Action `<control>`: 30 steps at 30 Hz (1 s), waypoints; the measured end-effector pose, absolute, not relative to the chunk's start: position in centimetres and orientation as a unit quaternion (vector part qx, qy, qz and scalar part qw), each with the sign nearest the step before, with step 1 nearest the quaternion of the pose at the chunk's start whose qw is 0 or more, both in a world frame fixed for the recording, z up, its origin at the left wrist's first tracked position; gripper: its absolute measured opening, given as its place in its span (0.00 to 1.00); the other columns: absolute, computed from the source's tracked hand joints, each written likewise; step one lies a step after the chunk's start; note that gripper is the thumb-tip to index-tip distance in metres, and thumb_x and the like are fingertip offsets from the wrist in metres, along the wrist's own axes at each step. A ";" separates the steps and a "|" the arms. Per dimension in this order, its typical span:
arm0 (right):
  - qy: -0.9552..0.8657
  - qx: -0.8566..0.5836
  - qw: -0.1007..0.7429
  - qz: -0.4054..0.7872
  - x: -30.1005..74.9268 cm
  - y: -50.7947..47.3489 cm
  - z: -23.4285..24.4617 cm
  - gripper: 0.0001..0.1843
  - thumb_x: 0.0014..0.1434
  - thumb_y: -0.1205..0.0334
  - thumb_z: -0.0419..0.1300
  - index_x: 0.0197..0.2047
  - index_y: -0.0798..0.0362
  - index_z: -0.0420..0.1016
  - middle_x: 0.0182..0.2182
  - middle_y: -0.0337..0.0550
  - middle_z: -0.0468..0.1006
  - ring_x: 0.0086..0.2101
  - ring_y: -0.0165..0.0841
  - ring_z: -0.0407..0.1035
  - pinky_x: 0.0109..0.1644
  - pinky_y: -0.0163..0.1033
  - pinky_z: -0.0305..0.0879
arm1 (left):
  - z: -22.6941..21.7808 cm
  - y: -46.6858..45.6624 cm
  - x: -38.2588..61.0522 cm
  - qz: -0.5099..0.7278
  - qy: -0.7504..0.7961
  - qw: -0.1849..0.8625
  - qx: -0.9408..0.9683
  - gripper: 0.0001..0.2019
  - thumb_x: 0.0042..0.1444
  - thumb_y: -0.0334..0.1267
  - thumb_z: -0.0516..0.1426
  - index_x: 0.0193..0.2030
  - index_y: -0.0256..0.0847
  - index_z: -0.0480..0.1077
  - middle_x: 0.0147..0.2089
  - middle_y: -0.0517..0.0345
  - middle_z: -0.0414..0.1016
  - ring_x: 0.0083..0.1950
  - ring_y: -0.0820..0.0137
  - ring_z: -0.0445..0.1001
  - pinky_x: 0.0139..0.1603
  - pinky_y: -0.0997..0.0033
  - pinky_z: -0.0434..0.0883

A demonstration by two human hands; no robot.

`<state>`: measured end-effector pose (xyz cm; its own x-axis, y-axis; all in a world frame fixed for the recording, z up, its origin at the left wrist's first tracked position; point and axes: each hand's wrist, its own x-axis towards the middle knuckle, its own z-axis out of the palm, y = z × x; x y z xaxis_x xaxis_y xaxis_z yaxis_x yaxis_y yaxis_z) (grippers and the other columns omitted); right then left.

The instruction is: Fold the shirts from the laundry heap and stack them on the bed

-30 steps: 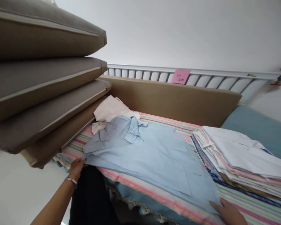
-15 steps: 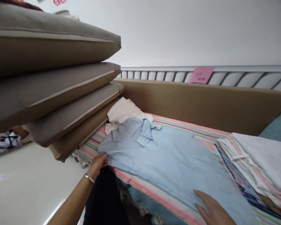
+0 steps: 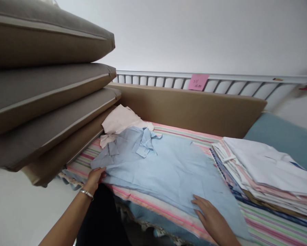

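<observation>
A light blue shirt (image 3: 168, 167) lies spread flat on a striped cloth (image 3: 271, 229), collar towards the left. My left hand (image 3: 95, 178), a bracelet at its wrist, pinches the shirt's near left edge beside the shoulder. Fingers stretched flat, my right hand (image 3: 211, 217) rests on the shirt's lower part near the front edge. A crumpled pale pink garment (image 3: 119, 121) sits behind the collar.
Several grey-brown cushions (image 3: 48, 82) are stacked at the left, overhanging the bed's end. A tan padded board (image 3: 194, 109) and a white railing with a pink note (image 3: 198, 82) run along the back. A pile of folded shirts (image 3: 266, 171) lies at the right.
My right hand has slid left along the shirt's lower part. My left hand has kept its hold on the shirt's left edge. The camera swung left and back.
</observation>
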<state>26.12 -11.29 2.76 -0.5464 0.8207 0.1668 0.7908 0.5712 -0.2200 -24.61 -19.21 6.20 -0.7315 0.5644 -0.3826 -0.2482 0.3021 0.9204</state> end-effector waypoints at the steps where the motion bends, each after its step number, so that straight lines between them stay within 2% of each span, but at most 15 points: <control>1: -0.878 -0.460 0.121 0.058 26.2 -11.2 2.6 0.18 0.55 0.61 0.50 0.45 0.52 0.76 0.49 0.49 0.75 0.49 0.41 0.69 0.55 0.49 0.66 | 6.1 -19.2 -24.7 0.585 0.723 0.355 0.101 0.10 0.40 0.40 0.61 0.25 0.39 0.64 0.20 0.63 0.69 0.21 0.70 0.71 0.19 0.74 0.60; 6: -0.872 -0.468 0.139 0.023 27.2 -10.3 2.9 0.21 0.60 0.58 0.44 0.42 0.52 0.77 0.48 0.49 0.76 0.48 0.40 0.70 0.54 0.48 0.66 | 6.6 -19.3 -25.1 0.599 0.702 0.379 0.077 0.09 0.42 0.38 0.61 0.27 0.38 0.65 0.21 0.63 0.70 0.22 0.71 0.72 0.19 0.76 0.61; 10: -0.866 -0.465 0.181 -0.025 28.5 -9.5 4.2 0.20 0.61 0.57 0.45 0.42 0.51 0.77 0.49 0.47 0.75 0.48 0.41 0.69 0.54 0.49 0.66 | 7.0 -19.8 -24.8 0.590 0.703 0.387 0.094 0.08 0.44 0.38 0.60 0.28 0.38 0.65 0.23 0.60 0.71 0.23 0.71 0.74 0.18 0.77 0.60; 16: -0.868 -0.479 0.130 -0.006 29.1 -10.7 2.9 0.19 0.59 0.59 0.46 0.40 0.48 0.78 0.47 0.45 0.76 0.47 0.41 0.70 0.50 0.50 0.67 | 5.9 -20.8 -23.6 0.530 0.753 0.366 0.133 0.10 0.45 0.41 0.58 0.25 0.39 0.62 0.22 0.56 0.72 0.25 0.65 0.75 0.16 0.77 0.57; 19: -0.857 -0.502 0.113 0.013 29.0 -11.2 2.4 0.18 0.58 0.58 0.47 0.41 0.48 0.78 0.48 0.46 0.75 0.48 0.42 0.69 0.52 0.51 0.66 | 6.2 -21.4 -24.1 0.494 0.785 0.331 0.173 0.09 0.45 0.42 0.57 0.27 0.38 0.64 0.26 0.52 0.74 0.29 0.60 0.77 0.18 0.73 0.61; 20: -0.852 -0.512 0.103 0.027 28.9 -11.2 2.6 0.18 0.57 0.58 0.49 0.41 0.48 0.78 0.49 0.47 0.75 0.48 0.42 0.69 0.53 0.51 0.66 | 6.6 -21.6 -24.3 0.487 0.795 0.312 0.184 0.09 0.45 0.42 0.58 0.29 0.38 0.66 0.30 0.50 0.76 0.33 0.57 0.77 0.21 0.70 0.65; 22: -0.844 -0.526 0.093 0.055 28.2 -11.3 3.4 0.17 0.54 0.56 0.53 0.43 0.49 0.78 0.50 0.49 0.75 0.48 0.44 0.70 0.53 0.51 0.67 | 7.3 -22.0 -24.3 0.479 0.816 0.220 0.235 0.14 0.46 0.42 0.57 0.39 0.36 0.68 0.42 0.44 0.75 0.46 0.53 0.74 0.35 0.61 0.71; 24: -0.838 -0.529 0.113 0.064 26.6 -11.4 4.6 0.20 0.54 0.52 0.53 0.45 0.51 0.77 0.51 0.51 0.73 0.50 0.45 0.68 0.55 0.52 0.65 | 7.9 -21.8 -23.2 0.461 0.812 0.084 0.348 0.20 0.50 0.43 0.55 0.49 0.35 0.66 0.52 0.41 0.71 0.56 0.52 0.67 0.51 0.54 0.67; 26: -0.836 -0.527 0.145 0.053 23.9 -11.4 5.9 0.23 0.58 0.49 0.49 0.48 0.52 0.76 0.53 0.51 0.71 0.54 0.45 0.64 0.58 0.52 0.61 | 7.8 -20.7 -20.7 0.408 0.764 -0.007 0.501 0.20 0.56 0.44 0.51 0.53 0.35 0.65 0.55 0.41 0.69 0.59 0.56 0.65 0.59 0.53 0.62; 28: -0.839 -0.520 0.153 0.039 20.9 -11.3 6.5 0.24 0.60 0.50 0.47 0.51 0.51 0.73 0.56 0.50 0.68 0.57 0.44 0.59 0.60 0.53 0.58 | 7.3 -19.1 -17.5 0.330 0.703 -0.003 0.630 0.19 0.59 0.43 0.49 0.55 0.40 0.66 0.57 0.46 0.69 0.60 0.59 0.64 0.61 0.53 0.60; 30: -0.840 -0.526 0.134 0.022 18.5 -11.0 6.0 0.23 0.61 0.50 0.47 0.53 0.49 0.72 0.58 0.48 0.66 0.59 0.44 0.56 0.60 0.54 0.56 | 6.4 -17.5 -14.8 0.244 0.668 0.029 0.702 0.21 0.60 0.43 0.49 0.60 0.47 0.62 0.63 0.53 0.64 0.65 0.58 0.57 0.63 0.48 0.56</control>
<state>18.50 -10.96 5.97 -0.4116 0.8887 0.2018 0.8772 0.4464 -0.1769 -14.82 -17.46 6.43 -0.0121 0.9526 0.3038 0.9243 -0.1052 0.3668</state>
